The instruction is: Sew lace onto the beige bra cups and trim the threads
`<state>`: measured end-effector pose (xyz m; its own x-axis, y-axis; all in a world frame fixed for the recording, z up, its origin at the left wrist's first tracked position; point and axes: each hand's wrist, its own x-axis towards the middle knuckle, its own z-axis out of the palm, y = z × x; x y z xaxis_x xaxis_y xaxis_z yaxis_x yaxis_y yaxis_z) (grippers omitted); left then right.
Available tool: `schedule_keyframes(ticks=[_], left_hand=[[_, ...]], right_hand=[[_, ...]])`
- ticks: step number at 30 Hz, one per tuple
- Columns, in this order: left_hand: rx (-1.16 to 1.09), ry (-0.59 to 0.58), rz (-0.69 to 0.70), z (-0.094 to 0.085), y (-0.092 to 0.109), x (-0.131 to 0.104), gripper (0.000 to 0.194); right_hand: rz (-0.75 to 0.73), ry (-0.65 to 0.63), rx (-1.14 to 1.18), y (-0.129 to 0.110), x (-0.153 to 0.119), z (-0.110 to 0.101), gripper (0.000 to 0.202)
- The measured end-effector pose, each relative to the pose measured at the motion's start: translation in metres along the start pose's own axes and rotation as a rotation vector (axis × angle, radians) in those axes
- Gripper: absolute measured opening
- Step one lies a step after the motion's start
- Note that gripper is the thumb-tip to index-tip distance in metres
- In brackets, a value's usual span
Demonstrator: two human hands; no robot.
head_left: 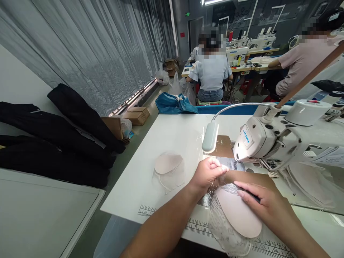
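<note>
In the head view, a pale oval bra cup with white lace around its side lies at the table's front edge, left of my right hand. My left hand is closed in a pinch at the lace's upper end, close to the sewing machine's needle area. My right hand is wrapped around a slim dark tool, mostly hidden under the fingers. Its fingertips rest at the cup's upper edge. A second cup with sheer fabric lies flat on the left of the table.
A white sewing machine stands on the right, with a lamp hanging over the table. More cup pieces lie under its arm. Ruler markings run along the front edge of the white table. Other people sit at machines beyond.
</note>
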<state>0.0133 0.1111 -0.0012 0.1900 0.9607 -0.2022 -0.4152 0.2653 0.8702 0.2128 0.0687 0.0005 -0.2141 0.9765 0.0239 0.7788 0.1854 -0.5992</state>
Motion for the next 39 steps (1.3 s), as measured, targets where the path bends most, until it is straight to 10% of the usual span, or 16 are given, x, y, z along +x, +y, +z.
schedule_keyframes(ticks=[8, 18, 27, 39], left_hand=[[0.245, 0.035, 0.087, 0.002, 0.002, -0.001, 0.022], [0.637, -0.434, 0.083, 0.0, -0.019, -0.012, 0.047], [0.322, -0.503, -0.275, -0.004, -0.014, -0.01, 0.047], [0.267, -0.414, -0.301, 0.003, -0.008, -0.012, 0.043]], right_hand=[[0.328, 0.084, 0.269, 0.023, -0.011, -0.009, 0.045], [0.206, -0.101, 0.566, 0.005, -0.013, 0.001, 0.045], [0.323, -0.159, 0.729, 0.008, -0.016, -0.001, 0.045], [0.198, -0.123, 0.647, 0.009, -0.017, 0.001, 0.045]])
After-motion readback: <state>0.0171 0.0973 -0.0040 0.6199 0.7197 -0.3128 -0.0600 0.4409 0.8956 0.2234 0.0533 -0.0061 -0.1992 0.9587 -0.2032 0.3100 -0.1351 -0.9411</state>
